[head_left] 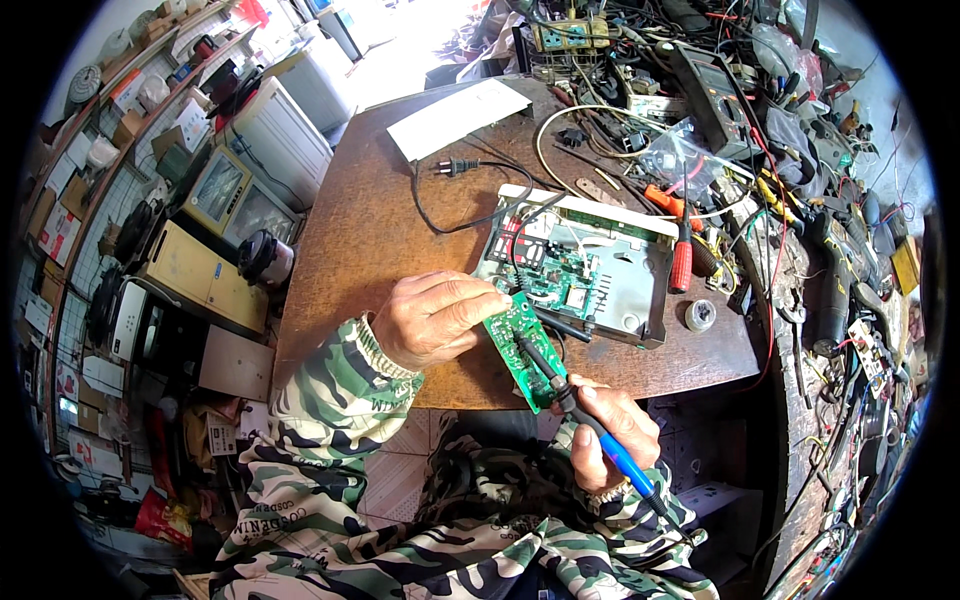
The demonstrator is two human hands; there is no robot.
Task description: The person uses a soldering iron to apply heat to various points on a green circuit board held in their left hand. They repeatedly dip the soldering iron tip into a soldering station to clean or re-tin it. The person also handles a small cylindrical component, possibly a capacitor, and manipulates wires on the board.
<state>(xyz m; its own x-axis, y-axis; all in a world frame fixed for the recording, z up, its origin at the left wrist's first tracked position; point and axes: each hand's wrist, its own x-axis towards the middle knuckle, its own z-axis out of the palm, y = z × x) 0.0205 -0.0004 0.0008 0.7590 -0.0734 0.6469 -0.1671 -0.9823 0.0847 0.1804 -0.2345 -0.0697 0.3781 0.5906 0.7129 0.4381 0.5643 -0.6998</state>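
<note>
My left hand pinches the upper left edge of a green circuit board, which is tilted up at the table's front edge. In my right hand is a soldering iron with a blue and black handle. Its dark tip points up and left and meets the face of the board, though exact contact is hard to make out. Just beyond the board lies an opened metal device case with a second green board inside. A black cord with a plug runs from the case across the table.
A white metal cover rests at the table's far side. Right of the case are a red-handled screwdriver and a small round tin. A multimeter and tangled cables crowd the bench behind. Laden shelves line the left.
</note>
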